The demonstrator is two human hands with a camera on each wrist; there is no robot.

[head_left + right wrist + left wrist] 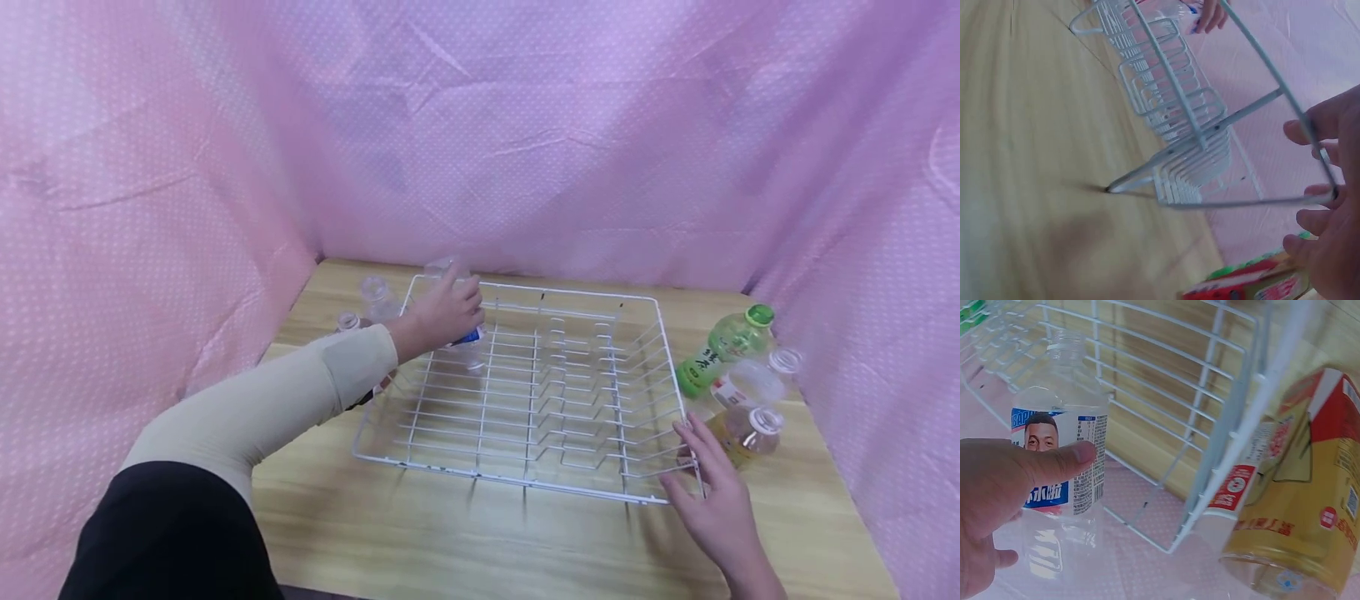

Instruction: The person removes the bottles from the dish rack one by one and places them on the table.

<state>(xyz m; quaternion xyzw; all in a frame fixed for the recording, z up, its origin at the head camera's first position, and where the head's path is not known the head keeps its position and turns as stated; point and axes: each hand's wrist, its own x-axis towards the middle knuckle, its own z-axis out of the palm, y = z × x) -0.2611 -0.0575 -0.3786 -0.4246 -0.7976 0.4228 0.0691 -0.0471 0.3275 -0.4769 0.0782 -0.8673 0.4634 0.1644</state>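
Observation:
My left hand (450,307) grips a clear plastic bottle (1088,465) with a blue and white label, over the back left part of a white wire dish rack (525,482). Uncapped, the bottle lies tilted, its neck pointing into the rack toward me. In the left wrist view the thumb presses across the label; the other fingers are mostly hidden behind the bottle. At the rack's front right corner, my right hand (712,492) holds the rim, with thumb and fingers on either side of the corner wire.
Right of the rack stand a green-capped bottle (738,337), a clear bottle (750,382) and a yellow-labelled bottle (746,433). Beyond the left rim are more bottles, including a gold and red one (1297,487). Pink cloth (525,167) hangs around the wooden table (450,533).

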